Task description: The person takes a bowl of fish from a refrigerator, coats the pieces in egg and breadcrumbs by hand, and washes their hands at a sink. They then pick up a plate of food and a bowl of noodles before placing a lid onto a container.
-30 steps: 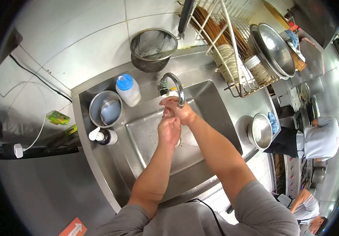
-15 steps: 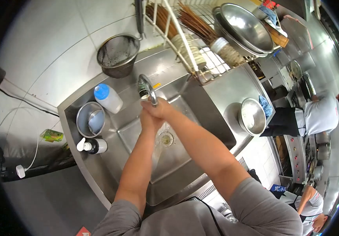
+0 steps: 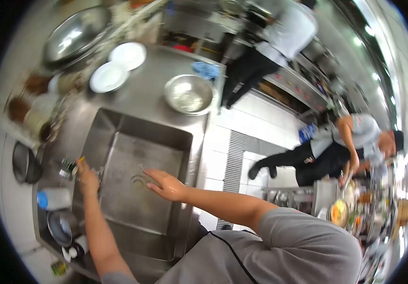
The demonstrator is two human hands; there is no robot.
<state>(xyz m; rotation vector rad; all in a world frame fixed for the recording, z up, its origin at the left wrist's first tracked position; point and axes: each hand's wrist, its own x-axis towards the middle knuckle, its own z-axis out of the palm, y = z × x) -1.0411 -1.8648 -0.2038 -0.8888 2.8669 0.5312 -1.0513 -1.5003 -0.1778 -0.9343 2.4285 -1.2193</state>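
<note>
My left hand [image 3: 88,180] is at the tap [image 3: 67,169] on the left edge of the sink. Its fingers are closed at the small yellow tap handle [image 3: 81,159]; motion blur softens the detail. Over the steel sink [image 3: 147,142], my right hand [image 3: 167,185] is open and wet, with fingers stretched out and nothing in them. It hovers beside the drain [image 3: 140,181].
Right of the sink is a steel bowl [image 3: 190,94], with a blue cloth [image 3: 206,70] and two white plates [image 3: 128,56] farther back. A blue-capped bottle [image 3: 54,199] and a metal pot [image 3: 62,227] stand left. Two co-workers [image 3: 284,33] [image 3: 327,146] stand across the aisle.
My hands, together under the tap before, are now apart. The left is at the tap handle; the right has moved back over the sink. My view has swung right, bringing the plates into sight.
</note>
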